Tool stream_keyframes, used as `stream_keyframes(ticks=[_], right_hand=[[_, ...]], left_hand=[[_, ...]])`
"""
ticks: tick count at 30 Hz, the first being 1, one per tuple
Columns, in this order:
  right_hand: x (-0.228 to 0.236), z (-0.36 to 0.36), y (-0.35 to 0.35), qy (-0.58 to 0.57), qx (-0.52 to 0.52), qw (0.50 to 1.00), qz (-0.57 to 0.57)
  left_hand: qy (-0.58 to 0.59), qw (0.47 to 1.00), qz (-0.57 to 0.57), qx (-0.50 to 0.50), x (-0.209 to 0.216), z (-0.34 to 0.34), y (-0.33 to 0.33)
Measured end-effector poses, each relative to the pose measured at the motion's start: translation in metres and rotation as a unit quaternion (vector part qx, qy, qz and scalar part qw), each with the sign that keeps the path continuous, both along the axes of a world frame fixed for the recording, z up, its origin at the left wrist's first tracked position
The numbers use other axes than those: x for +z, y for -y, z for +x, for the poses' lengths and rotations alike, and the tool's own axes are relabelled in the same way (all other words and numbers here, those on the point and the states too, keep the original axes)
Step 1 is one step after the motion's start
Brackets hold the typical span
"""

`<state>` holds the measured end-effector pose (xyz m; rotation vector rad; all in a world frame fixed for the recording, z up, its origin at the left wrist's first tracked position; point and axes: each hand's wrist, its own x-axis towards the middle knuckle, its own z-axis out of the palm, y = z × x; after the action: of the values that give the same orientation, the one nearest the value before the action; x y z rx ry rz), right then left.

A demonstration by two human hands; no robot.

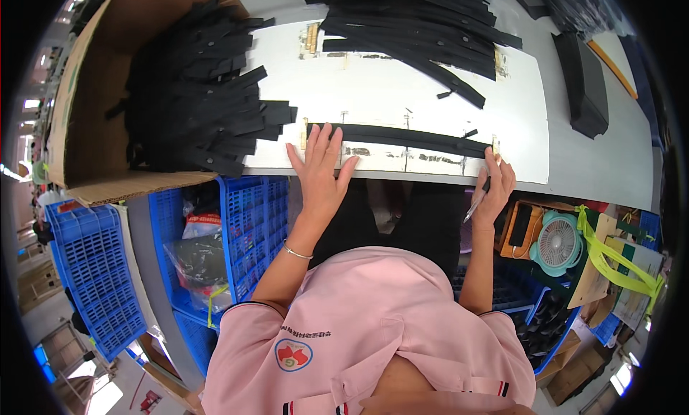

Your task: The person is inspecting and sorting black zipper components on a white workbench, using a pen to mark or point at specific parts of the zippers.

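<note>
A black zipper [409, 137] lies stretched along the near part of a white marked board [380, 85], its small pull standing up towards the right end. My left hand [319, 175] rests flat on the zipper's left end, fingers spread. At the other end, my right hand [497, 192] presses a fingertip to the zipper while a pen [479, 198] is held in the same hand. Farther back on the board is a pile of black zippers [416, 27], one of them slanting out towards the right [452, 81].
On the left, an open cardboard box [93, 85] holds a heap of black zippers [194, 92] spilling onto the board. A folded black piece [581, 85] lies at the right. Below the table edge are blue crates [251, 228] and a small turquoise fan [559, 243].
</note>
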<state>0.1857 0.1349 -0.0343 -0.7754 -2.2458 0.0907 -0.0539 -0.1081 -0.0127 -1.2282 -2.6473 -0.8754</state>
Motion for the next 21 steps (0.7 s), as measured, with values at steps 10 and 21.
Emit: stream_keyframes(ticks=[10, 21], right_hand=[[0.05, -0.043, 0.025, 0.017, -0.001, 0.996, -0.088], [0.048, -0.184, 0.091, -0.094, 0.194, 0.806, -0.551]], left_hand=[[0.014, 1.0, 0.014, -0.008, -0.007, -0.002, 0.01], [0.018, 0.999, 0.045, 0.002, -0.007, -0.001, 0.01]])
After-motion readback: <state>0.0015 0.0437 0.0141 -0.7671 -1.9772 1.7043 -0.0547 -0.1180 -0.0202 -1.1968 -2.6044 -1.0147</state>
